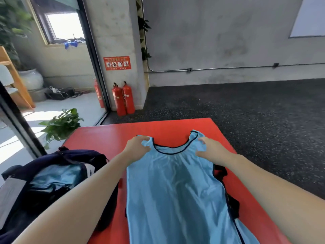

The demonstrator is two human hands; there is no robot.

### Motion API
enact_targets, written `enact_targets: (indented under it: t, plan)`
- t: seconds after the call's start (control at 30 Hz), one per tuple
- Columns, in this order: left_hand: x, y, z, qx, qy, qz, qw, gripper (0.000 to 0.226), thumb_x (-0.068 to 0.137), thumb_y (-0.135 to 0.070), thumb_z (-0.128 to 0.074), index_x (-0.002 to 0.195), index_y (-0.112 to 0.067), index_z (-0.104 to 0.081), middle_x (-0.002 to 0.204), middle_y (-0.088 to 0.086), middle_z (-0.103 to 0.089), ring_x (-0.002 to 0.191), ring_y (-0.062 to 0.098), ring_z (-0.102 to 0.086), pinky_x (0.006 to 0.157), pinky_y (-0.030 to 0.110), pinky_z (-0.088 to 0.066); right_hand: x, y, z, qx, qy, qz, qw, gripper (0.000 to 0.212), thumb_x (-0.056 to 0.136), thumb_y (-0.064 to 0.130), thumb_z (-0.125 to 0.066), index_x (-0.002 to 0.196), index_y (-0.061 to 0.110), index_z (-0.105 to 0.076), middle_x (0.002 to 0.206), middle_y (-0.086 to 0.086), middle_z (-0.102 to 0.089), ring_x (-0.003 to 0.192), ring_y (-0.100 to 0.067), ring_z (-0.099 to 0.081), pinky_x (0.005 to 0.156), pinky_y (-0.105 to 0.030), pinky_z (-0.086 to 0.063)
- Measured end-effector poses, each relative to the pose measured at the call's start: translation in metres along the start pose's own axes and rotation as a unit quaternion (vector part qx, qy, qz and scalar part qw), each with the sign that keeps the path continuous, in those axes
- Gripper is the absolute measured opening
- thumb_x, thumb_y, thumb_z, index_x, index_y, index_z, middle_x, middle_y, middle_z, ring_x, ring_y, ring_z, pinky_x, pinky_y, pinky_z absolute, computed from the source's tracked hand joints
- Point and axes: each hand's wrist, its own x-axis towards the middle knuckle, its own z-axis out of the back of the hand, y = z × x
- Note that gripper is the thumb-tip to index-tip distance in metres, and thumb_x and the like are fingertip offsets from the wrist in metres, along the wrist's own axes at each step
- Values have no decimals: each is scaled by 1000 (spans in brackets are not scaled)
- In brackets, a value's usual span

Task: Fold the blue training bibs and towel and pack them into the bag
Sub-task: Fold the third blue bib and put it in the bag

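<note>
With blue fabric already in the bag [52,182], the left hand [136,147] and right hand [211,149] pinch the shoulders of an unfolded bib [174,191] near the mat's [105,138] far edge.

Two bare forearms, no sleeves, bare left hand [136,147], bare right hand [212,149]

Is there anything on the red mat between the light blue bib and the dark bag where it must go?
Nothing visible lies between them. The shiny light blue training bib lies flat on the red mat, both hands on its shoulder straps. The open dark navy bag sits beside its left edge; only the left forearm crosses above.
</note>
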Motion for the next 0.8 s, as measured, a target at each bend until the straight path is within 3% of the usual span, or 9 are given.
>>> enact_targets:
  t: [0.1, 0.2, 0.27, 0.33, 0.43, 0.5, 0.6, 0.7, 0.8]
  plan:
    - [-46, -4, -11, -30, 7, -16, 999, 43, 90, -22, -69, 133, -25, -63, 138, -3, -60, 117, 15, -61, 93, 29, -50, -37, 0, -14, 39, 13, -1, 999, 64, 93, 36, -69, 148, 18, -42, 142, -6, -52, 121, -24, -56, 90, -30, -44]
    - [-103, -9, -21, -66, 15, -31, 997, 39, 92, -23, -68, 129, -29, -63, 129, -6, -60, 106, 7, -61, 74, 16, -47, -88, 1, -31, 83, 30, 11, 996, 51, 93, 39, -68, 139, 25, -49, 123, 4, -57, 98, -15, -62, 71, -26, -49]
    - [-143, -9, -31, -63, 15, -56, 996, 36, 92, -22, -69, 126, -29, -65, 120, -9, -62, 99, 3, -61, 69, 6, -44, -127, -1, -45, 87, 35, 31, 995, 40, 93, 39, -68, 129, 27, -55, 111, 10, -59, 84, -9, -64, 62, -22, -49]
    - [-186, 1, -47, -35, 3, -81, 996, 30, 90, -24, -71, 119, -32, -70, 103, -19, -65, 88, -5, -60, 78, 4, -43, -166, -7, -60, 90, 27, 36, 995, 28, 94, 35, -68, 120, 26, -61, 103, 12, -62, 76, -8, -63, 62, -22, -51]
    - [-245, 26, -76, -26, 15, -99, 995, 21, 86, -22, -74, 105, -30, -76, 88, -19, -62, 80, -9, -58, 82, 12, -45, -212, -13, -74, 104, 1, 28, 994, 16, 94, 27, -69, 109, 23, -69, 93, 11, -67, 79, -4, -63, 76, -25, -54]
    - [-271, 37, -92, 7, 54, -155, 986, 15, 85, -27, -72, 100, -28, -77, 92, -17, -65, 89, -5, -59, 90, 20, -47, -229, -9, -72, 117, -17, 51, 992, 11, 93, 25, -70, 103, 24, -72, 88, 13, -69, 81, -1, -63, 75, -16, -48]
    - [-296, 40, -99, 13, 89, -204, 975, 20, 88, -37, -70, 105, -27, -75, 98, -16, -65, 98, -1, -58, 94, 19, -44, -249, 0, -71, 134, -11, 64, 989, 5, 90, 31, -74, 94, 30, -71, 81, 17, -69, 77, 0, -62, 68, -12, -46]
    - [-310, 48, -100, 45, 96, -214, 971, 44, 83, -62, -67, 113, -30, -71, 116, -16, -62, 114, 1, -53, 104, 25, -40, -265, -10, -87, 55, 69, 78, 993, 11, 88, 41, -75, 94, 33, -71, 83, 15, -67, 80, 2, -61, 72, -13, -45]
    - [-315, 55, -97, 97, 129, -199, 967, 73, 76, -86, -52, 132, -38, -60, 147, -18, -44, 139, 1, -33, 118, 30, -26, -267, -26, -100, 36, 89, 95, 991, 24, 87, 54, -71, 102, 36, -68, 99, 15, -61, 94, 1, -58, 82, -15, -43]
